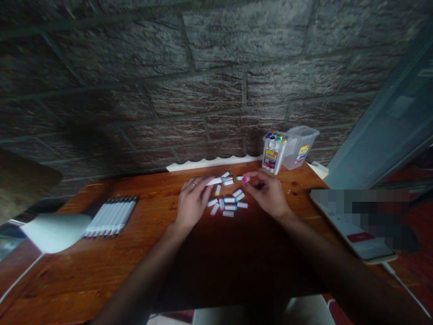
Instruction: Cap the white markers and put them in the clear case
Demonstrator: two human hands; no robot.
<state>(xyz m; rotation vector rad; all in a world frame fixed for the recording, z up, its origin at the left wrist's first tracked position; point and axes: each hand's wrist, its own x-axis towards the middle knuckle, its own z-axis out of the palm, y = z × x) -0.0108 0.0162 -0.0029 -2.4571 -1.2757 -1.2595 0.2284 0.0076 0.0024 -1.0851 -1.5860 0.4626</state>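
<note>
Right forearm [321,248], hand [269,193] in pinch on pink cap [245,179]

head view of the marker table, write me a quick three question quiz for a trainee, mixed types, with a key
1. True or false: the left hand holds a white marker.

2. What does the right hand pinch: (a) a ruler, (b) a pink-ended marker cap, (c) a drinking glass?

3. Fill the gap: seen from the head camera, the marker-filled clear plastic container stands to the ____ of the row of laid-down markers.

Key: 1 true; 2 b; 3 right.
</note>
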